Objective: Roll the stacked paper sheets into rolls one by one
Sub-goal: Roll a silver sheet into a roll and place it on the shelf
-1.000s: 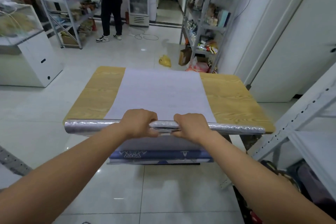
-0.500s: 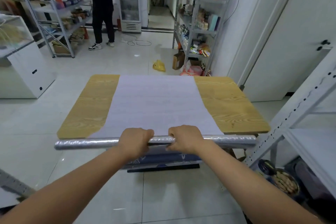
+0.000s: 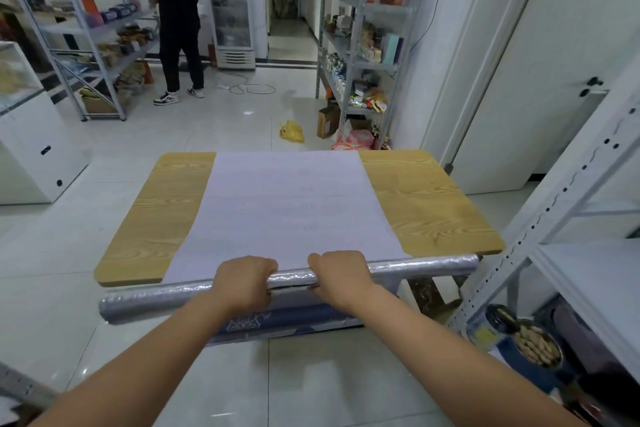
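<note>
A pale lilac paper sheet (image 3: 287,204) lies flat along the middle of the wooden table (image 3: 429,204). Its near end is wound into a long shiny silver roll (image 3: 422,267) that lies across the table's front edge, overhanging on both sides. My left hand (image 3: 244,282) and my right hand (image 3: 337,274) grip the roll side by side near its middle, fingers curled over the top. Below the roll, blue patterned sheets (image 3: 277,319) hang off the table's front edge.
White metal shelving (image 3: 554,218) stands close on the right, with a tin of snacks (image 3: 535,347) on the floor by it. A person in black (image 3: 176,21) stands by shelves at the back left. A white cabinet (image 3: 31,146) is at left.
My view has tilted upward, so the table and roll sit lower in the frame. Both hands keep their grip on the roll, whose right end now sits higher than the left.
</note>
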